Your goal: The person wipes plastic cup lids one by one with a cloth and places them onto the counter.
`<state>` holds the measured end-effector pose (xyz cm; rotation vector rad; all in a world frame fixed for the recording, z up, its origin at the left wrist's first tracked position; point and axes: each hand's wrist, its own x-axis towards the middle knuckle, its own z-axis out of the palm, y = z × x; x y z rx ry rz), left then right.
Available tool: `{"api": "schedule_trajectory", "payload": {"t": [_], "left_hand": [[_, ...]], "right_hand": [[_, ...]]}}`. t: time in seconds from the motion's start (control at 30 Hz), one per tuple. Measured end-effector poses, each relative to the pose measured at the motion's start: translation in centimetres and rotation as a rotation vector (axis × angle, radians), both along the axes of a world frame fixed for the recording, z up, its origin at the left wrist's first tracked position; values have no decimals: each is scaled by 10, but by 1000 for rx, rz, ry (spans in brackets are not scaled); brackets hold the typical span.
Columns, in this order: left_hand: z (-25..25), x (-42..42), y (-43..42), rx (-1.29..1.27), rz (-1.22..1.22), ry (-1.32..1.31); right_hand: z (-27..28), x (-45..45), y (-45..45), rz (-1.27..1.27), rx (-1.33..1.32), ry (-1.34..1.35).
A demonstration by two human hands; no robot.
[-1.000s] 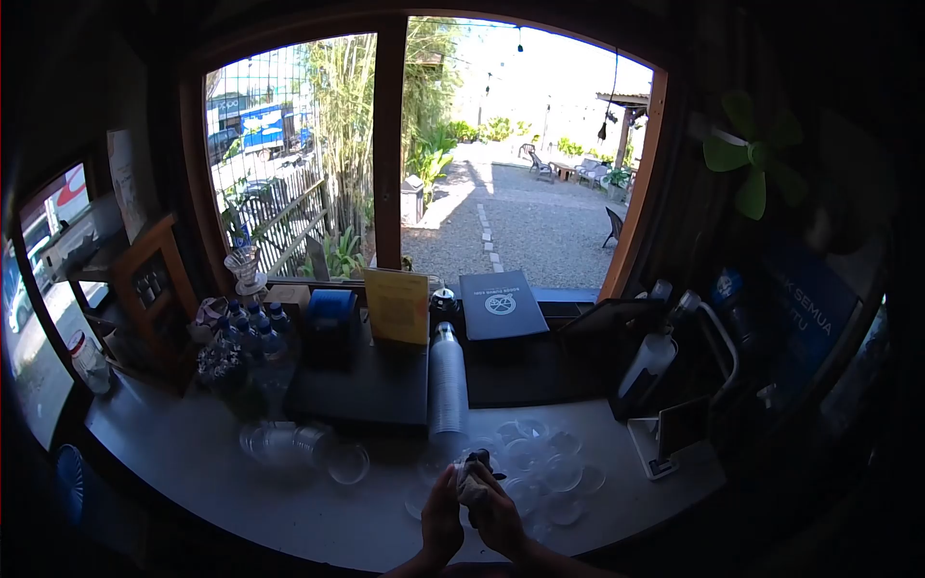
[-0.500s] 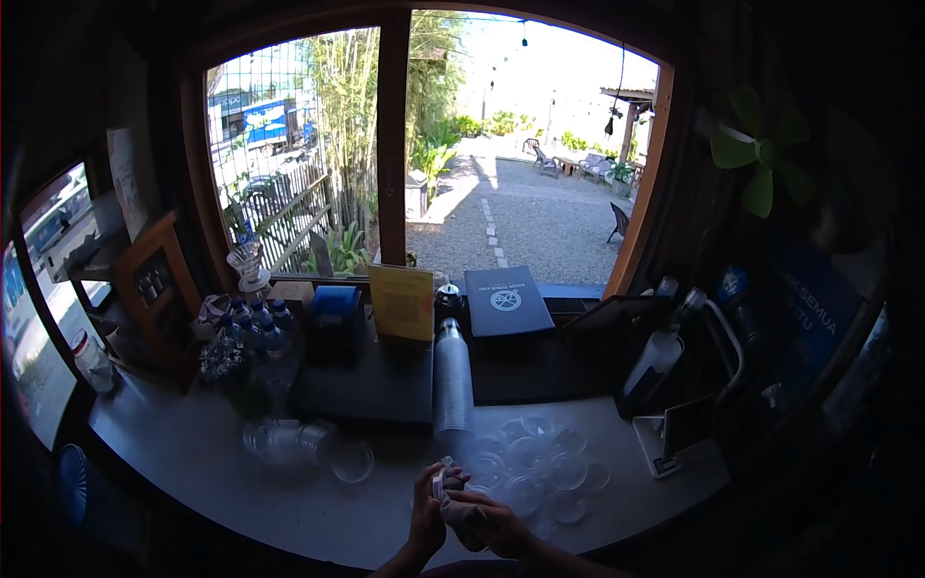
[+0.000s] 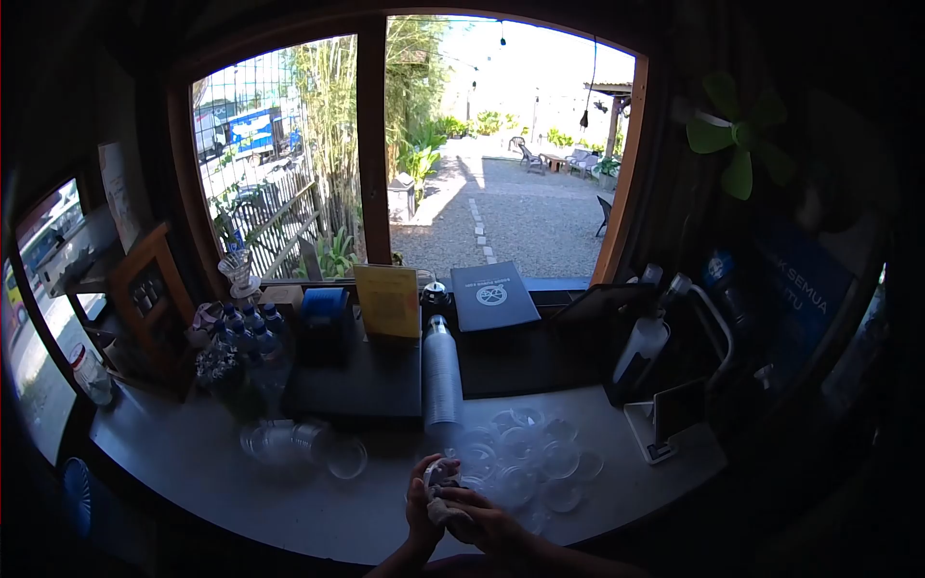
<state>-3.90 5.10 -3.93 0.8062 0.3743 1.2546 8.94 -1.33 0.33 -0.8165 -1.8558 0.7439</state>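
together, 2 hands (image 3: 420, 505) (image 3: 488, 523) hold 1 crumpled cloth (image 3: 447, 516).

A crumpled greyish cloth (image 3: 447, 515) is bunched between left hand (image 3: 420, 509) and right hand (image 3: 489, 523), over the worktop (image 3: 356, 515) towards its near edge. Just beyond it, a small whitish object (image 3: 440, 471) shows, partly covered, shape unclear.

Your counter (image 3: 183, 462): clear lids (image 3: 560, 460) right of middle, cup stack (image 3: 441, 380) at middle, clear containers (image 3: 301, 441) left half, white-based stand (image 3: 647, 438) near right end.
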Motion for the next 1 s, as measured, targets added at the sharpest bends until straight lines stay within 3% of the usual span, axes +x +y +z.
{"api": "schedule_trajectory", "payload": {"t": [0.13, 0.17, 0.23, 0.3, 0.4, 0.5, 0.57, 0.63, 0.67, 0.77, 0.8, 0.83, 0.9, 0.93, 1.0], "left_hand": [[14, 6, -12, 33, -20, -10], [0, 9, -13, 86, 87, 133], [2, 10, -15, 120, 98, 156], [1, 1, -9, 20, -49, 50], [5, -10, -12, 63, 17, 55], [2, -12, -15, -3, 94, 120], [-2, -13, -18, -51, 115, 125], [-1, -10, -19, -67, 115, 122], [-1, -11, -25, -21, 61, 86], [-17, 4, -40, 121, 84, 217], [-11, 3, -49, 43, -27, 245], [-12, 9, -55, -74, -8, 135], [-5, 11, -61, -186, -32, -17], [-2, 10, -61, -192, 53, 92], [-14, 11, -59, -236, 105, -33]], "right_hand": [[1, 7, 1, -262, 112, -125], [4, 3, 0, -299, 68, -74], [11, -6, -6, -370, -25, 28], [12, -11, -3, -220, 268, -228], [13, -9, -14, -56, 131, -48], [3, 12, -16, 50, -190, 51], [1, 18, -19, -186, -395, 155], [2, 20, -23, -399, -470, 459], [5, 18, -25, -361, -505, 687], [0, 0, -38, -319, -172, 481], [-5, 4, -48, -170, -107, 154], [-18, -2, -45, -221, 100, -112], [-18, -9, -46, -475, 501, -109], [-16, -2, -48, -370, 397, -67], [-16, 22, -53, -156, 191, 13]]}}
